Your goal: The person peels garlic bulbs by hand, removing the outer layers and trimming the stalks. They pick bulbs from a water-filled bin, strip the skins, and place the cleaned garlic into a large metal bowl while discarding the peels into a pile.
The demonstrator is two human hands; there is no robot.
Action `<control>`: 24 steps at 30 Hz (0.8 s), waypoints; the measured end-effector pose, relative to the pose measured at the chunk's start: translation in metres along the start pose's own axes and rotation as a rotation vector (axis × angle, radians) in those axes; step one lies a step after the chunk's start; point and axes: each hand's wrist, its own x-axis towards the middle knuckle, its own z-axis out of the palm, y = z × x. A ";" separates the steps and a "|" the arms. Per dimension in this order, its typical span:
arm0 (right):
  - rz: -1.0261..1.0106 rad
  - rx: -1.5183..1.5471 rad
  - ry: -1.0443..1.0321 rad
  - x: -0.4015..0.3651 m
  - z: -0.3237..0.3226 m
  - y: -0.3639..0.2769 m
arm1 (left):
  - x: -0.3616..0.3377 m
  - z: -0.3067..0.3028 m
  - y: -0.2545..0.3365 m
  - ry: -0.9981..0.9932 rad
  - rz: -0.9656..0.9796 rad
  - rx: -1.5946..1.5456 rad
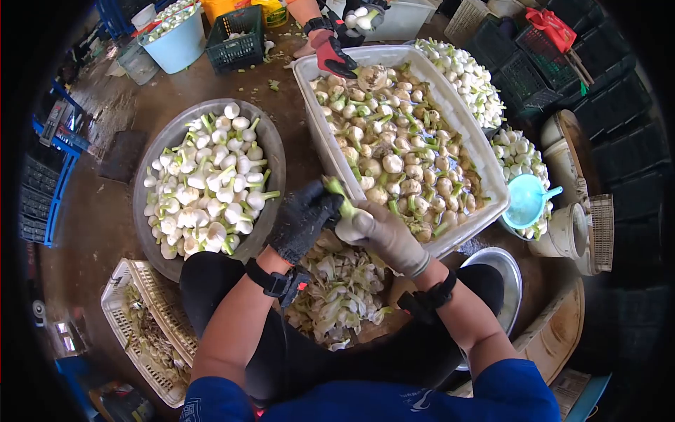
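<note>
In front of my lap, both gloved hands hold one fresh garlic bulb (354,226) with a green stem. My left hand (304,219), in a black glove, is closed around the stem side. My right hand (395,240), in a pale grey glove, wraps the bulb from the right. Whether a small tool is hidden in the left fist I cannot see. Below lies a heap of peeled-off garlic skins (337,288). To the left stands a round grey basin (271,141) full of clean white bulbs. A white rectangular tub (320,141) at the upper right holds unpeeled, brownish bulbs in water.
Another person's red-and-black gloved hand (334,56) reaches over the tub's far edge by a large bulb. A cream plastic basket (112,309) with skins is at lower left. A blue strainer (524,200) rests on more garlic at right; a metal bowl (517,281) sits beside my knee.
</note>
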 end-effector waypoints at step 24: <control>-0.523 -0.329 0.198 0.007 -0.013 -0.001 | -0.009 0.009 -0.005 0.045 0.060 0.228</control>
